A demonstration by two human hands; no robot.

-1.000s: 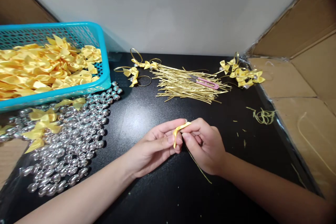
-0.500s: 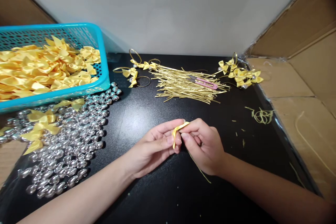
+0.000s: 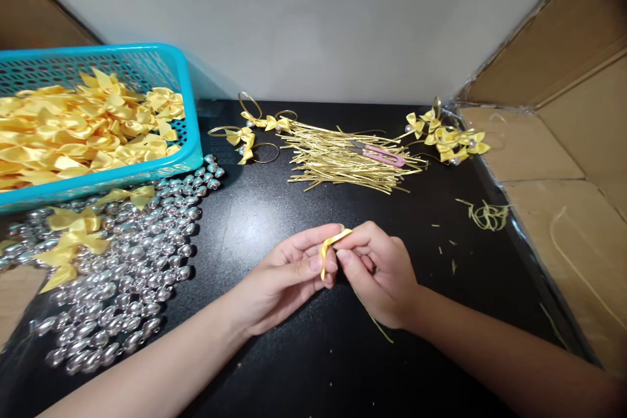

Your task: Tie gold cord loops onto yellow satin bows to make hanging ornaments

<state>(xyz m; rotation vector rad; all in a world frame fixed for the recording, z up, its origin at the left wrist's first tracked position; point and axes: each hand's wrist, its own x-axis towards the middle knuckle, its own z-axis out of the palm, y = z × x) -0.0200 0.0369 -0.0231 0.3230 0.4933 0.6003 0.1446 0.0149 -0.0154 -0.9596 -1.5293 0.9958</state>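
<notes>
Near the front middle of the table, my left hand [image 3: 296, 261] pinches a yellow ribbon bow [image 3: 327, 247] between thumb and fingers. The bow is seen nearly edge-on. Pressed close to it, my right hand [image 3: 377, 271] has thumb and forefinger closed on a thin yellow cord [image 3: 369, 317], whose loose end hangs down below the hand. The part of the cord at the bow is hidden by my fingers.
A blue basket [image 3: 193, 144] full of yellow bows stands left, with silver beads [image 3: 117, 294] before it. Gold twist ties [image 3: 337, 163] carry pink thread snips [image 3: 385, 155]. Finished bows with beads [image 3: 453, 140] lie right, others [image 3: 242, 137] left. A tangled thread [image 3: 488, 215] lies near the cardboard [image 3: 548, 150].
Both hands keep almost the same grip on the bow and cord. The whole view has shifted very slightly.
</notes>
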